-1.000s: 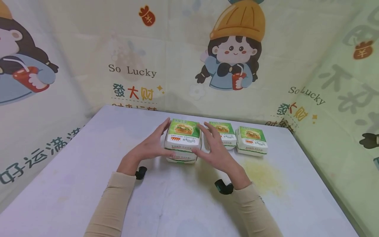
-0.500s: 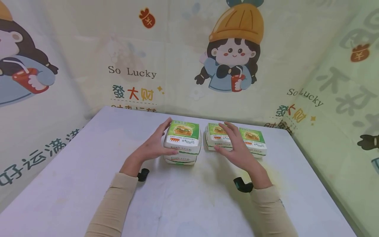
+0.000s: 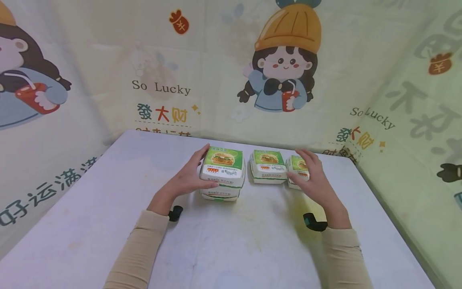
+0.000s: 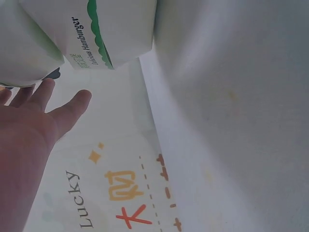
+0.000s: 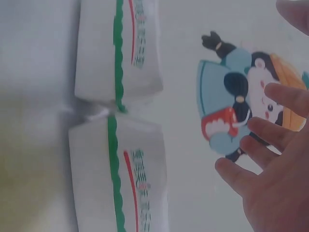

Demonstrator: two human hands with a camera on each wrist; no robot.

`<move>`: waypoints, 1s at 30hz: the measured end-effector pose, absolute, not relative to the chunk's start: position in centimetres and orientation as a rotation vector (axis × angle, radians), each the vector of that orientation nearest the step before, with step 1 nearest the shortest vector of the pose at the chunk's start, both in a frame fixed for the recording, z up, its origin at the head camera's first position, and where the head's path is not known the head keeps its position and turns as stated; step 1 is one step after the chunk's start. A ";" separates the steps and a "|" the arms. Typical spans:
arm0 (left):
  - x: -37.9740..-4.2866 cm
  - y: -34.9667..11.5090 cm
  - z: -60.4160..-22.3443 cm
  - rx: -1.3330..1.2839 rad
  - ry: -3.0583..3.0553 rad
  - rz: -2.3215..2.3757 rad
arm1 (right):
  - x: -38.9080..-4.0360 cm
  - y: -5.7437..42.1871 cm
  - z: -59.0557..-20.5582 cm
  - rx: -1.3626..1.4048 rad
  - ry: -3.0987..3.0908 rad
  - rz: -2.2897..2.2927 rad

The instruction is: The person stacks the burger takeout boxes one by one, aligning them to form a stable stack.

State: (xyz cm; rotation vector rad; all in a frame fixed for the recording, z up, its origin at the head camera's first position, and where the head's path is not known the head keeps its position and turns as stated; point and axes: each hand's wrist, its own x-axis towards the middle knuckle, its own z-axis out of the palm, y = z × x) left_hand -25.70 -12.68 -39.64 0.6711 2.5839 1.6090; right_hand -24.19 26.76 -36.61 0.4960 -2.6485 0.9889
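In the head view, two burger boxes, white with green burger-print lids, stand stacked; the upper box point(image 3: 223, 162) sits on the lower box point(image 3: 219, 194). My left hand point(image 3: 184, 176) rests at the stack's left side, thumb across the front near the seam and fingers toward the back. In the left wrist view its fingers point(image 4: 72, 112) look extended beside the boxes. My right hand point(image 3: 314, 180) hovers, fingers spread, over the rightmost burger box point(image 3: 298, 165), hiding its right part. Nothing is in it. A matching middle burger box point(image 3: 268, 166) sits just left of that one.
The boxes stand toward the back of a white table point(image 3: 231, 249), before a printed cloth backdrop point(image 3: 216, 72). A yellowish stain point(image 3: 310, 208) marks the table under the right wrist. A narrow gap separates the stack from the middle box.
My right hand has left the stack's right side and moved right, past the middle box to over the rightmost one. The left hand has stayed at the stack.
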 end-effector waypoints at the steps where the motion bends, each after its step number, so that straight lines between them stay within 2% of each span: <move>1: -25.7 -12.7 -39.7 0.669 2.586 1.609 | -24.3 27.1 -36.6 0.469 -2.656 0.986; 9: -25.7 -12.6 -39.7 0.647 2.636 1.588 | -24.9 30.0 -37.4 0.298 -2.690 0.991; 19: -25.7 -12.6 -39.8 0.626 2.653 1.575 | -26.2 31.3 -39.7 0.183 -2.793 0.975; 30: -25.6 -12.7 -39.6 0.625 2.654 1.566 | -26.1 31.9 -40.8 0.221 -2.898 0.841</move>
